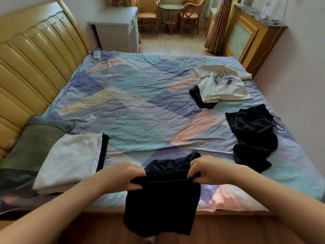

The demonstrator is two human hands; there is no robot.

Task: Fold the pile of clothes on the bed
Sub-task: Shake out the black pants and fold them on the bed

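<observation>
Black fabric is what I have in hand: a dark garment [163, 196], shorts or a short skirt as far as I can tell, held up at the near edge of the bed [140, 106] with its lower part hanging down over the wooden floor. My left hand [126, 178] is curled round one end of its top band and my right hand [207, 171] pinches the other end, so the band is stretched between them; this piece I judge to be only at the start of its fold. To the left, just beside a grey-green pillow [37, 141], sits a white folded stack [70, 161] with a black piece [102, 152] along its right edge, which looks like finished work. On the right, a crumpled black strappy garment [255, 132] lies unfolded, and beyond it a cream T-shirt [223, 83] lies flat over a small black item [198, 97] that pokes out from under its corner; these three still need folding, so I would put the job at under halfway. The T-shirt carries dark lettering above a floral print; it seems to read "GUCCI", though it is too soft to be sure. A white remote [96, 54] lies at the far corner by the yellow padded headboard [35, 55]; its markings are unreadable, and so is the small faint print on the patchwork sheet.
</observation>
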